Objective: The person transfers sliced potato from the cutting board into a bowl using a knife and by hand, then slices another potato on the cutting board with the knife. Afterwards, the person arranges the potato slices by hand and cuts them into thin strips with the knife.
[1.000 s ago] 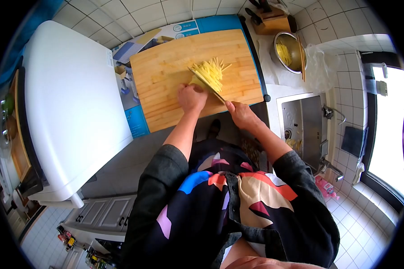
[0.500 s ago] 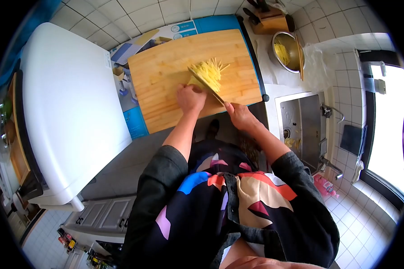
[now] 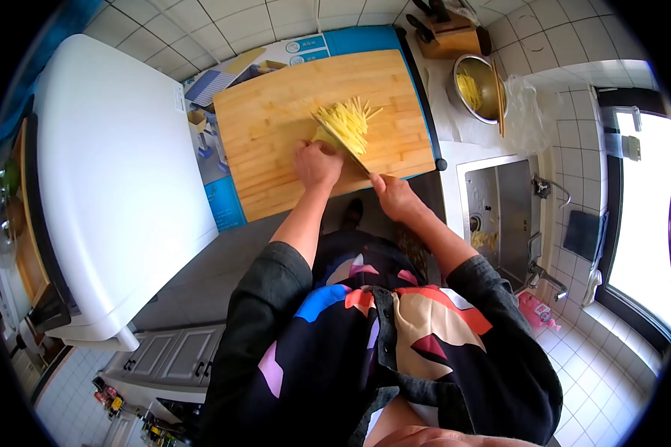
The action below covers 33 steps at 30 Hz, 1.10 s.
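Note:
A knife (image 3: 342,139) slants across the wooden cutting board (image 3: 265,112), its handle in my closed right hand (image 3: 397,197) at the board's near edge. Pale yellow strips (image 3: 353,118) lie in a heap against the far side of the blade. On the near side, my left hand (image 3: 318,162) is closed with bent fingers pressed on a pale yellow piece (image 3: 323,135) beside the blade. Most of that piece is hidden by the fingers and the knife.
Right of the board stand a metal bowl (image 3: 487,68) with yellow strips and chopsticks (image 3: 499,97) across it, a knife block (image 3: 453,42), a plastic bag (image 3: 528,112) and a sink (image 3: 516,216). A white appliance (image 3: 119,186) is at the left.
The knife handle and my right hand have shifted slightly to the left. My left hand stays at the blade, and the heap of strips looks much the same.

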Each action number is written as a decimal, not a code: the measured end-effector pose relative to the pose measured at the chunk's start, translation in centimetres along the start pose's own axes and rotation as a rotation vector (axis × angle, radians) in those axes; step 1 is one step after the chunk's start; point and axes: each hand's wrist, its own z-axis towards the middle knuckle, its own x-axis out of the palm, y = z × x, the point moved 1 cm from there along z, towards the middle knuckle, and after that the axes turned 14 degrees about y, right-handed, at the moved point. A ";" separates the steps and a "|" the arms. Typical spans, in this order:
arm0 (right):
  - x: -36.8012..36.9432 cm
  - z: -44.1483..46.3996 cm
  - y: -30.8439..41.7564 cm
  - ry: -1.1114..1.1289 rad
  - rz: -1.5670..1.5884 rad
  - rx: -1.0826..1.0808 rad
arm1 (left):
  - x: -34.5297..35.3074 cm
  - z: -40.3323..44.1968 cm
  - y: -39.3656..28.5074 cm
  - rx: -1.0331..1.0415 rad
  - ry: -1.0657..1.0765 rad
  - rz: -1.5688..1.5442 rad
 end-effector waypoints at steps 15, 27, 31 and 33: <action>-2.5 -2.2 2.2 0.125 0.015 0.064 | 0.0 -0.1 -0.1 0.022 -0.001 0.056; -2.7 -2.0 1.9 0.171 0.020 0.065 | -0.6 -0.1 -0.4 -0.038 0.072 -0.003; -2.2 -1.3 1.3 0.192 -0.025 0.088 | -0.2 0.1 -0.2 -0.009 0.052 0.007; -1.9 -0.8 1.1 0.129 0.030 0.030 | -0.5 0.2 -0.4 -0.004 0.048 0.016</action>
